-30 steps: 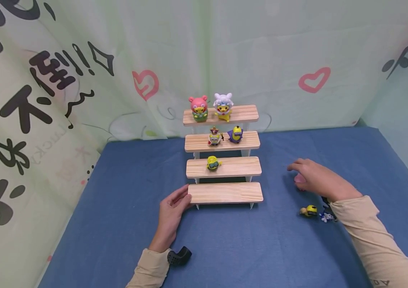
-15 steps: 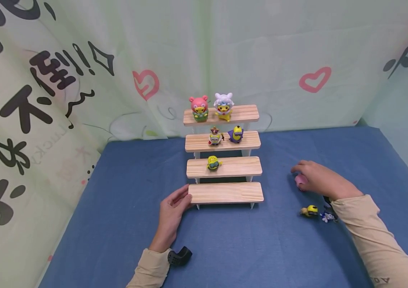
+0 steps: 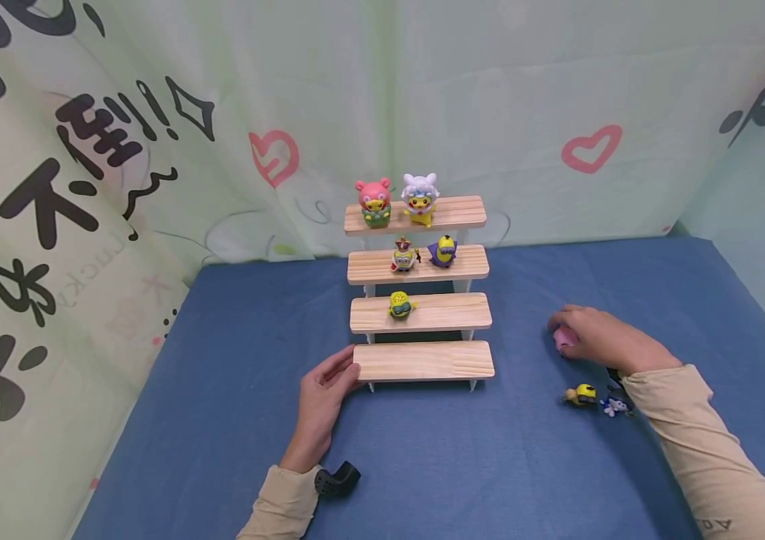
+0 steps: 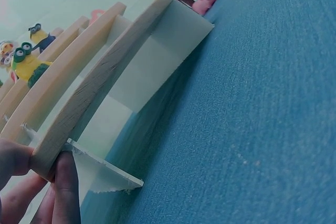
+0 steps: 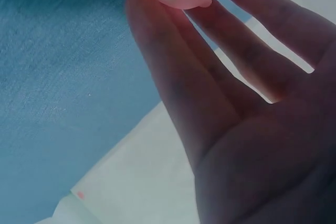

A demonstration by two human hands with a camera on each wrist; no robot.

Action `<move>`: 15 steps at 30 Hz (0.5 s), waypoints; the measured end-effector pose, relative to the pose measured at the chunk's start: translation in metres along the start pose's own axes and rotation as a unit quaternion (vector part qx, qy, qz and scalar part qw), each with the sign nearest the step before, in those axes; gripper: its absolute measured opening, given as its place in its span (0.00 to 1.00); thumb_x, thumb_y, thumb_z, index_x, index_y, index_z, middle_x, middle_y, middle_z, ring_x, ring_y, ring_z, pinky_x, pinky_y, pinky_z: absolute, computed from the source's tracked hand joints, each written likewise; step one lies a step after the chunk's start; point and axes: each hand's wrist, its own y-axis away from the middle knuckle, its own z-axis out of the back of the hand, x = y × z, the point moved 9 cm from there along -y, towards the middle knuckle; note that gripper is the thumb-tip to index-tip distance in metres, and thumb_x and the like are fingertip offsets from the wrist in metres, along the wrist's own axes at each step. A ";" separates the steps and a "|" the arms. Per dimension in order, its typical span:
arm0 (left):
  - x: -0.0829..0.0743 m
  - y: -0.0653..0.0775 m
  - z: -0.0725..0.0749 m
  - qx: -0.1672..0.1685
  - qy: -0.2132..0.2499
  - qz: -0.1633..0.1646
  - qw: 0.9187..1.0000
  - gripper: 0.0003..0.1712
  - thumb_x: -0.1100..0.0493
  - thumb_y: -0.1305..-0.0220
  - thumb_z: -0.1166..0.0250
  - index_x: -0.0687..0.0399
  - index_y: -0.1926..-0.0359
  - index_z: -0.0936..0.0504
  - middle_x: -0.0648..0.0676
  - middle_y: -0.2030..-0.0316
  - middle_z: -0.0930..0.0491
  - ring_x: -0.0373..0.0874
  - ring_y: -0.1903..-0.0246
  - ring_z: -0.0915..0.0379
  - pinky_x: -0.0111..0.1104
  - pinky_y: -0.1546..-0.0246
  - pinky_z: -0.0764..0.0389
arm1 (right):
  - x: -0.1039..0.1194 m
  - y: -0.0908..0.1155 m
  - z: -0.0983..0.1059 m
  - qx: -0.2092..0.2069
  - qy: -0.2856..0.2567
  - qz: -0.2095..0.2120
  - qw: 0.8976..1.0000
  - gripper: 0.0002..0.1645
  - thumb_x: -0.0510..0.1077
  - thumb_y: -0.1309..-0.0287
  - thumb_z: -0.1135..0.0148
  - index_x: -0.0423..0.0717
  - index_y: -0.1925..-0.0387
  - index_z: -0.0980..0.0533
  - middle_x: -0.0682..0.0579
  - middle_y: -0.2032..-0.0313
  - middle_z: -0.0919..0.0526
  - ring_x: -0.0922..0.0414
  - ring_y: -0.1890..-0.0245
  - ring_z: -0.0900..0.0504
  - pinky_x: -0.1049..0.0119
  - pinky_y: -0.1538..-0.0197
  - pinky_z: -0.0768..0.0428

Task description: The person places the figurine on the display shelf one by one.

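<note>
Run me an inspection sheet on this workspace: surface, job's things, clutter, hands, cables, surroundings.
Surface: blue cloth, smooth for the most part.
Job's things: four-tier wooden stand; pink-hooded figure and white-hooded figure on top, crowned figure and purple-caped figure below, goggled yellow figure on the third tier. Yellow-and-black figure and blue-and-white figure on the cloth near the right sleeve.
Clutter: nothing seen.
Hands: left hand grips the lowest tier at its left end; right hand holds a pink figure in its fingertips.
Cables: nothing seen.
Surroundings: printed cloth backdrop behind.
</note>
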 end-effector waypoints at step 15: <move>-0.001 -0.002 0.000 0.000 0.004 -0.008 1.000 0.24 0.62 0.35 0.33 0.61 0.38 0.22 0.63 0.46 0.20 0.45 0.53 0.18 0.31 0.53 0.15 | 0.001 -0.003 0.000 -0.001 -0.011 0.020 1.000 0.12 0.32 0.46 0.33 0.34 0.58 0.18 0.42 0.60 0.20 0.53 0.66 0.23 0.60 0.66 0.22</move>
